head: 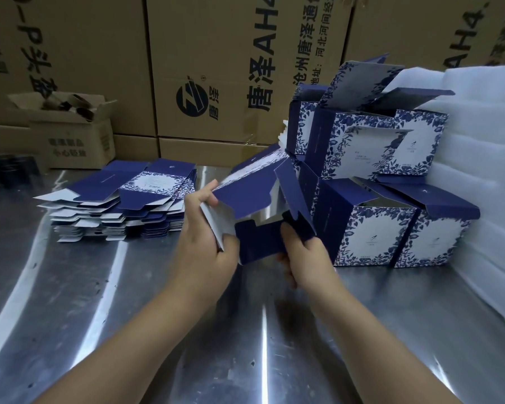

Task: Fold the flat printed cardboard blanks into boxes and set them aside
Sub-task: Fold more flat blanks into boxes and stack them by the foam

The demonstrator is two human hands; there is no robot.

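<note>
A half-formed blue and white box blank [257, 199] hangs above the metal table, its open end and loose flaps turned toward me. My left hand [204, 243] grips its left side, thumb on a white inner flap. My right hand [303, 258] pinches a dark blue bottom flap at the lower right. A stack of flat printed blanks [123, 199] lies on the table to the left. Several folded boxes [376, 185] with open lids are piled in two layers at the right.
The shiny metal table [129, 316] stretches toward me. Large brown cartons [216, 68] form a wall behind. A small open carton [70, 126] stands at the back left, with dark items [9, 170] beside it. White foam sheets [484, 141] are stacked at the far right.
</note>
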